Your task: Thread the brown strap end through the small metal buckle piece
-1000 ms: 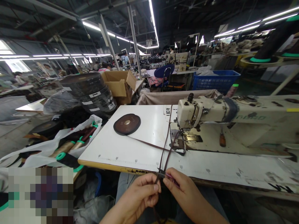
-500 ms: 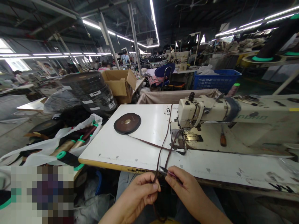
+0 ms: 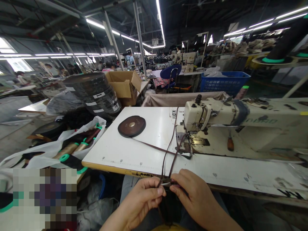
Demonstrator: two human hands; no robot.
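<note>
My left hand (image 3: 150, 194) pinches a narrow dark brown strip (image 3: 165, 160) in front of the table edge. The strip runs up across the white tabletop beside the sewing machine (image 3: 201, 117). My right hand (image 3: 192, 194) is closed on small thread snips (image 3: 166, 184), whose pointed blades lie at the strip by my left fingertips; most of the handle is hidden. A second length of strip (image 3: 175, 158) leads from the needle area towards my right hand. On the table lies a brown coil of strip (image 3: 132, 125), its loose end stretching to the machine.
An orange-handled screwdriver (image 3: 230, 143) stands against the machine. To the left are thread cones (image 3: 69, 163) on white plastic, wrapped rolls (image 3: 93, 93) and an open cardboard box (image 3: 122, 85). Behind the machine sits a blue crate (image 3: 223, 81).
My right hand has turned and brought the snips' blades leftward and down to the strip at my left fingers. My left hand keeps its pinch in nearly the same place.
</note>
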